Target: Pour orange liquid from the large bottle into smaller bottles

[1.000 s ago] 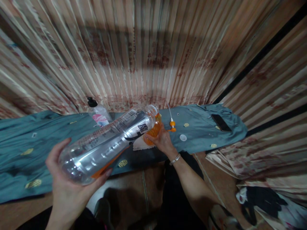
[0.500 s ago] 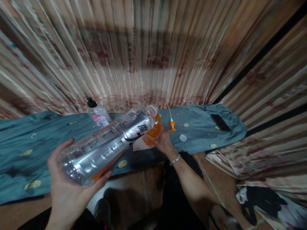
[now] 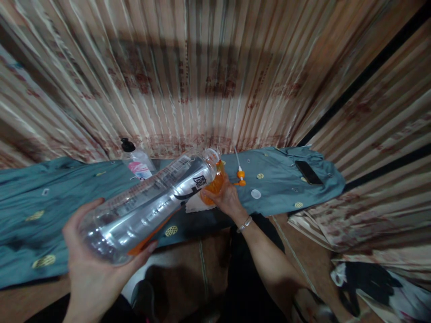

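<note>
My left hand (image 3: 97, 255) is wrapped round the base of a large clear plastic bottle (image 3: 148, 206) with a silver label and dark lettering. The bottle is tilted, its neck towards the upper right. Its uncapped mouth is over or beside the top of an orange bottle (image 3: 215, 186); their exact contact is hard to make out. My right hand (image 3: 229, 197) grips that orange bottle, which stands near a pale cloth (image 3: 198, 204). An orange pump head (image 3: 240, 176) with a thin white tube lies just right of it, and a small white disc (image 3: 256, 194) is nearby.
A clear pump bottle (image 3: 138, 161) with a black top and pink label stands at the back left. A black phone (image 3: 308, 172) lies at the right on the teal cloth (image 3: 279, 166). Pleated curtains (image 3: 215, 80) hang behind. Dark and white items (image 3: 373, 287) are at lower right.
Hardly anything differs. The clear bottle's base and my left hand have shifted very slightly left; the right hand keeps its hold on the orange bottle.
</note>
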The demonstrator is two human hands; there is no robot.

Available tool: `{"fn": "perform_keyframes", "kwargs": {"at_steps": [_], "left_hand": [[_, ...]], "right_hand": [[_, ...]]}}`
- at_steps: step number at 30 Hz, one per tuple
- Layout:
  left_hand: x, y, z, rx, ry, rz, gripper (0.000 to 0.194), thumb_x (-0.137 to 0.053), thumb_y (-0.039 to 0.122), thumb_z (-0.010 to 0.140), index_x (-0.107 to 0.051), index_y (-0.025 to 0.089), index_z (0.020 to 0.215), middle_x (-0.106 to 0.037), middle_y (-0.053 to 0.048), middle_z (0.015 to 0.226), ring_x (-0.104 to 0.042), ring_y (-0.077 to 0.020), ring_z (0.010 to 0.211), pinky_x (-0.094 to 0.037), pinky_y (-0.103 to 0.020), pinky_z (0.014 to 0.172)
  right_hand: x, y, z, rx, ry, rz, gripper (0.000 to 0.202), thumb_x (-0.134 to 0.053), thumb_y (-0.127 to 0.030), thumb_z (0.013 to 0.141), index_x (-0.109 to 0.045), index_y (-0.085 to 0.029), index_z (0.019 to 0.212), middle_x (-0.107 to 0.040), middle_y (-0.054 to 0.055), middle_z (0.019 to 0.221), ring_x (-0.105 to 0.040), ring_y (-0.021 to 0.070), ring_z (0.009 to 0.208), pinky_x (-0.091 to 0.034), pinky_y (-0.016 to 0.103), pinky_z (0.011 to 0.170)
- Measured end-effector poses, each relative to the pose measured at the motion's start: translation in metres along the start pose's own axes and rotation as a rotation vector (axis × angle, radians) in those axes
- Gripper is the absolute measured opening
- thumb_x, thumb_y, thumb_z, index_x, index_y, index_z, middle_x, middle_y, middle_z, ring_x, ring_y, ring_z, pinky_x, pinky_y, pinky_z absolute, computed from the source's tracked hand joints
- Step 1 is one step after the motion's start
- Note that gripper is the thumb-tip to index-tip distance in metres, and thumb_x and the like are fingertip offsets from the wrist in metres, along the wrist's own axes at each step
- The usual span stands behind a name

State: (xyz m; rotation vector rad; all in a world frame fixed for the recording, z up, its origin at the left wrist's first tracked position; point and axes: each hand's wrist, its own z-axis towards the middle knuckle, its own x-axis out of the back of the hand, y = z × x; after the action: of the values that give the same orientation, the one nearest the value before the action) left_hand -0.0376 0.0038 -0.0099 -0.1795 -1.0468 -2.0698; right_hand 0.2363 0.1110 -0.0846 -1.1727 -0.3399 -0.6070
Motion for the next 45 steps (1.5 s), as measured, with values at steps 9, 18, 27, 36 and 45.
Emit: {"fn": "perform_keyframes", "kwargs": {"at_steps": [9, 18, 27, 36, 45], "left_hand": [[0.0020, -0.0013, 0.0023, 0.006, 0.001, 0.000, 0.117, -0.087, 0.066, 0.046, -0.045, 0.019, 0.146, -0.055, -0.025, 0.136, -0.059, -0.0518, 0.117, -0.047, -0.084, 0.090], [0.0037, 0.0006, 0.0037, -0.037, 0.003, 0.025, 0.116, -0.083, 0.072, 0.049, -0.046, 0.019, 0.146, -0.056, -0.024, 0.133, -0.060, -0.0477, 0.109, -0.051, -0.081, 0.085], [0.0028, 0.0023, 0.0039, -0.006, 0.002, 0.019, 0.118, -0.084, 0.071, 0.046, -0.045, 0.023, 0.146, -0.057, -0.020, 0.134, -0.060, -0.0447, 0.112, -0.049, -0.079, 0.093], [0.0037, 0.0019, 0.0051, -0.009, -0.002, 0.027, 0.118, -0.083, 0.072, 0.047, -0.046, 0.020, 0.146, -0.056, -0.021, 0.133, -0.060, -0.0455, 0.112, -0.050, -0.078, 0.091], [0.0041, 0.0016, 0.0040, 0.060, 0.001, 0.020, 0.124, -0.085, 0.072, 0.040, -0.046, 0.023, 0.146, -0.056, -0.017, 0.136, -0.058, -0.0445, 0.119, -0.047, -0.075, 0.101]], "right_hand": [[-0.0016, 0.0018, 0.0007, 0.017, 0.011, 0.006, 0.073, -0.083, -0.043, 0.075, -0.050, -0.017, 0.135, -0.072, 0.016, 0.123, -0.070, 0.0345, 0.114, -0.056, 0.050, 0.100], [-0.0022, 0.0029, 0.0000, 0.012, 0.010, -0.002, 0.075, -0.081, -0.043, 0.075, -0.049, -0.014, 0.136, -0.072, 0.017, 0.122, -0.071, 0.0353, 0.113, -0.058, 0.052, 0.098], [-0.0008, 0.0021, 0.0002, 0.020, 0.009, 0.025, 0.074, -0.082, -0.042, 0.076, -0.050, -0.017, 0.137, -0.073, 0.014, 0.121, -0.071, 0.0335, 0.113, -0.057, 0.050, 0.099], [-0.0023, 0.0056, -0.0002, 0.016, 0.004, 0.030, 0.079, -0.082, -0.043, 0.076, -0.046, -0.017, 0.141, -0.071, 0.016, 0.125, -0.070, 0.0337, 0.115, -0.056, 0.051, 0.100], [-0.0014, 0.0020, 0.0004, -0.005, 0.006, -0.008, 0.078, -0.081, -0.042, 0.075, -0.048, -0.014, 0.139, -0.072, 0.017, 0.124, -0.070, 0.0344, 0.115, -0.056, 0.050, 0.100]]}}
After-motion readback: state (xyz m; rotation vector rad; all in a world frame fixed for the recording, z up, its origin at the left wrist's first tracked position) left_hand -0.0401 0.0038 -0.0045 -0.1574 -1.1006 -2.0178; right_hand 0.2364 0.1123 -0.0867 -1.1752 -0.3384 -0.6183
